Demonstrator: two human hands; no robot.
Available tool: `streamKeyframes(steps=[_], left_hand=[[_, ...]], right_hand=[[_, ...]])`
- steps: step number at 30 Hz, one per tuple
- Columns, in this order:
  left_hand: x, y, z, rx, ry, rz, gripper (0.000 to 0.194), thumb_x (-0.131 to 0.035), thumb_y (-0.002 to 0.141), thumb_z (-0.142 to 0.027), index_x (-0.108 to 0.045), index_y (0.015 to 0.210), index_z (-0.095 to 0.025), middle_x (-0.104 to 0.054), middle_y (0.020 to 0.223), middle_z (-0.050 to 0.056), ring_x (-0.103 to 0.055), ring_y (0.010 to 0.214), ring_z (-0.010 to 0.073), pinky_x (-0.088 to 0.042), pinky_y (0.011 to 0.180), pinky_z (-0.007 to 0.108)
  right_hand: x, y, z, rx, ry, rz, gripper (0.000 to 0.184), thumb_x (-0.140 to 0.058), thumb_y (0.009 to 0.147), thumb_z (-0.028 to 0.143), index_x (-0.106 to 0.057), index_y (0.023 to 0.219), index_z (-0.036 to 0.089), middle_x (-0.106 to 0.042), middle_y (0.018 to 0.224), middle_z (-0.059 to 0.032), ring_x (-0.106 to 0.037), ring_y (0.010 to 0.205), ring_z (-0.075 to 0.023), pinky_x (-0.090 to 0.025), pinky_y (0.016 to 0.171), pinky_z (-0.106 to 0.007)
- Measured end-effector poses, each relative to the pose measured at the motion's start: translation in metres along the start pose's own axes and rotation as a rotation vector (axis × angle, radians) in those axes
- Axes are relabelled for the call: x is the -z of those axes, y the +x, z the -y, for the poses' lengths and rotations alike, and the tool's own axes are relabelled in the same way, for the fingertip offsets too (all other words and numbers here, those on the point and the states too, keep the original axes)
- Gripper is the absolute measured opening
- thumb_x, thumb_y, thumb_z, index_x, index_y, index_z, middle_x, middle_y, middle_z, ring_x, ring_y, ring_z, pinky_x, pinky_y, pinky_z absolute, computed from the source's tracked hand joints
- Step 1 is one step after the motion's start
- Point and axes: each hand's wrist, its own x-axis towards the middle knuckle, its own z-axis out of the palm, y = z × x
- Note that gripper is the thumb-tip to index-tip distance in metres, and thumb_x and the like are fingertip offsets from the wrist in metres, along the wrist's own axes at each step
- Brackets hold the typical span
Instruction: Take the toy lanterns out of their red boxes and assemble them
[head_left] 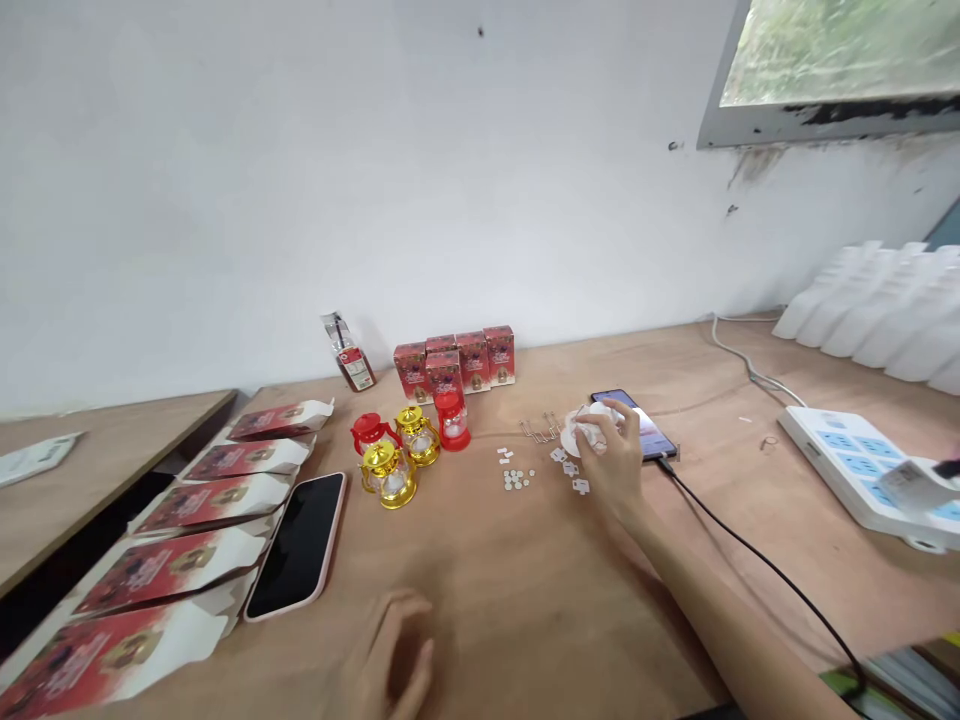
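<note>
My right hand point(616, 462) reaches to the far side of the table, its thumb and fingers closed around a white translucent plastic part point(591, 432). More such whitish pieces lie under and beside the fingertips, partly hidden. Close to that hand are thin metal wire pieces point(538, 430), small white tags point(570, 468) and several round button cells point(515, 480). My left hand point(397, 655), slightly blurred, hovers at the near edge with fingers loosely curled and apart, holding nothing. Left of the small parts stand gold mini lanterns point(390, 478) and red mini lanterns point(453, 425).
Several open red boxes point(187, 500) lie in a row at the left beside a dark-screened phone point(298, 545). Closed red boxes point(472, 362) and a packet point(351, 358) stand by the wall. Rightward are a plugged-in phone point(651, 432), a power strip point(862, 470) and white bottles point(877, 305).
</note>
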Motion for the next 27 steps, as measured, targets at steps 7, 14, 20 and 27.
streamKeyframes(steps=[7,14,20,27], left_hand=[[-0.056,0.1,-0.03,0.054,-0.741,0.368,0.06,-0.069,0.071,-0.043,-0.042,0.121,-0.023,-0.056,0.116,0.011,-0.06,0.088,0.0185,-0.049,0.081,0.036],[-0.066,0.107,-0.04,0.156,-0.891,0.45,0.049,-0.07,0.068,-0.047,-0.047,0.102,-0.019,-0.06,0.085,0.003,-0.06,0.069,0.0145,-0.051,0.065,0.03],[-0.067,0.107,-0.035,0.209,-0.821,0.252,0.043,-0.072,0.066,-0.044,-0.044,0.087,-0.02,-0.055,0.078,-0.002,-0.055,0.069,0.0127,-0.051,0.063,0.027],[-0.071,0.109,-0.03,0.2,-0.754,0.09,0.045,-0.075,0.061,-0.036,-0.041,0.087,-0.021,-0.058,0.083,-0.001,-0.056,0.073,0.0135,-0.047,0.066,0.025]], right_hand=[[-0.009,-0.028,0.051,-0.494,0.876,0.232,0.028,-0.07,0.072,0.038,-0.054,0.091,0.026,-0.057,0.109,-0.0041,-0.057,0.101,-0.0208,-0.048,0.084,-0.035],[-0.016,-0.049,0.062,-0.501,0.817,0.431,0.021,-0.065,0.077,0.041,-0.057,0.084,0.024,-0.054,0.111,-0.0052,-0.052,0.104,-0.0207,-0.045,0.089,-0.035],[-0.02,-0.055,0.05,-0.43,0.753,0.62,0.025,-0.069,0.074,0.039,-0.062,0.096,0.027,-0.037,0.131,-0.0053,-0.038,0.126,-0.0238,-0.038,0.102,-0.04],[-0.017,-0.056,0.055,-0.338,0.547,0.664,0.033,-0.071,0.071,0.041,-0.063,0.102,0.03,-0.034,0.132,-0.0064,-0.022,0.134,-0.0272,-0.039,0.102,-0.043]])
